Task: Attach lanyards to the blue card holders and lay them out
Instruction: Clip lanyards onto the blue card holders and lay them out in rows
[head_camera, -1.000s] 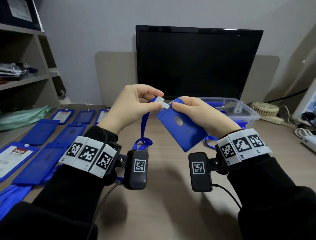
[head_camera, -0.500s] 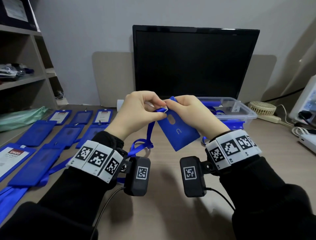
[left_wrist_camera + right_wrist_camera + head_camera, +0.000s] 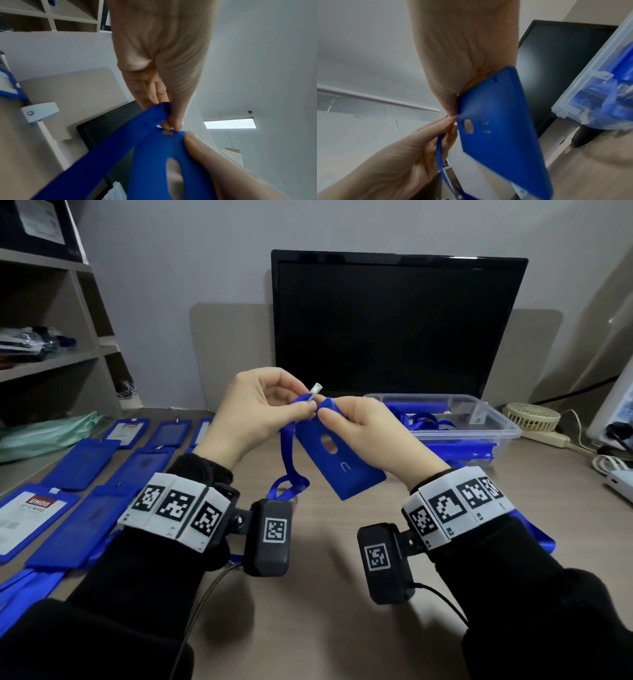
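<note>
Two hands meet above the desk: left hand pinching the lanyard clip, now raised at the slot of the holder pinched by the right hand; attachment looks imminent.

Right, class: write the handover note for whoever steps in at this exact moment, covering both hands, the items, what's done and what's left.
Left hand: pinches the blue ribbon lanyard at its white clip.
Right hand: pinches the top of the blue plastic card holder, held above the beige desk.
Done: finished holders lie in rows on the left.
Left: seat the clip in this holder's slot, lay it out, then take more from the clear plastic box.
</note>
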The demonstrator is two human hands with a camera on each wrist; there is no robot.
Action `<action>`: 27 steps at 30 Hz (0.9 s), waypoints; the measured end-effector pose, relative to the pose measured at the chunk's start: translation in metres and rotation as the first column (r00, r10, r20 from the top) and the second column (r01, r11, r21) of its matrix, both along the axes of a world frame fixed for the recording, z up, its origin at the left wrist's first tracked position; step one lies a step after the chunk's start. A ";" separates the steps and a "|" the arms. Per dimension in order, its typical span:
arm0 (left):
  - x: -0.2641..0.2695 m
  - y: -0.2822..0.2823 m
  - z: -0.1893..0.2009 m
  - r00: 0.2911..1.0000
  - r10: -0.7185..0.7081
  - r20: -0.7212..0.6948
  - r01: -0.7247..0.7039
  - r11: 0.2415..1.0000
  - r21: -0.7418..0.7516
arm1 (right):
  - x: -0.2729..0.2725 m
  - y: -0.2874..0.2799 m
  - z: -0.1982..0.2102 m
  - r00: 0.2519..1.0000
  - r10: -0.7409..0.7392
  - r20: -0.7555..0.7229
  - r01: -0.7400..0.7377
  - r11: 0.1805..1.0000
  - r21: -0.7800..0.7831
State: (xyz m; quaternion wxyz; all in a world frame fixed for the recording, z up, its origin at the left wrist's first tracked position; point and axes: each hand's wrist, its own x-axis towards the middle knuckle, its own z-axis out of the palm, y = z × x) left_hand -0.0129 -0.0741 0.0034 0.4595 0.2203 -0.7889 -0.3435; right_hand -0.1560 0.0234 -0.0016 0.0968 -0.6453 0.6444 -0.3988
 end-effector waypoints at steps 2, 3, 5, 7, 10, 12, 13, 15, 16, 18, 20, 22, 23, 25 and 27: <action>0.003 0.000 0.004 1.000 0.002 -0.021 -0.002 1.000 -0.001 | 0.000 0.001 0.000 1.000 0.017 0.011 -0.017 1.000 0.025; 0.004 0.000 0.007 0.999 0.007 -0.037 -0.007 1.000 0.004 | -0.001 0.001 0.000 1.000 0.012 0.024 -0.013 1.000 0.023; 0.004 0.003 0.011 0.998 0.000 -0.067 0.003 0.999 0.048 | -0.003 0.000 -0.001 0.993 -0.019 0.117 0.018 1.000 0.014; 0.004 0.006 0.017 0.997 -0.032 -0.075 0.040 0.993 0.111 | -0.005 -0.002 -0.002 0.942 -0.045 0.333 0.044 0.999 0.012; 0.006 0.014 0.024 0.989 -0.119 -0.084 0.133 0.975 0.177 | -0.007 -0.006 -0.007 0.743 -0.036 0.669 0.071 0.997 -0.025; 0.007 0.020 0.028 0.979 -0.173 -0.109 0.194 0.957 0.217 | -0.005 -0.005 -0.008 0.605 0.018 0.796 0.030 0.999 -0.045; 0.007 0.023 0.029 0.974 -0.190 -0.121 0.214 0.949 0.230 | -0.002 -0.003 -0.008 0.547 0.050 0.836 -0.007 0.998 -0.055; 0.005 0.027 0.029 0.965 -0.212 -0.153 0.242 0.945 0.221 | 0.006 0.002 -0.008 0.440 0.128 0.889 -0.126 0.989 -0.080; 0.004 0.027 0.029 0.965 -0.210 -0.159 0.239 0.952 0.192 | 0.011 0.003 -0.008 0.408 0.157 0.899 -0.196 0.977 -0.082; 0.004 0.026 0.028 0.969 -0.188 -0.160 0.211 0.968 0.136 | 0.017 0.004 -0.010 0.402 0.170 0.900 -0.321 0.946 -0.035; 0.006 0.023 0.028 0.974 -0.150 -0.172 0.173 0.976 0.129 | 0.017 0.003 -0.012 0.427 0.142 0.893 -0.394 0.918 0.042; 0.011 0.017 0.029 0.973 -0.092 -0.212 0.123 0.983 0.139 | 0.011 0.003 -0.012 0.458 0.085 0.885 -0.373 0.922 0.105; 0.014 0.012 0.029 0.971 -0.055 -0.233 0.090 0.985 0.144 | 0.007 0.002 -0.012 0.451 0.062 0.891 -0.340 0.934 0.107; 0.023 -0.001 0.030 0.972 0.023 -0.234 0.010 0.990 0.138 | -0.005 0.000 -0.012 0.387 0.050 0.921 -0.247 0.968 0.051; 0.030 -0.011 0.028 0.972 0.070 -0.223 -0.032 0.985 0.169 | -0.019 -0.002 -0.011 0.344 0.058 0.937 -0.120 0.993 -0.018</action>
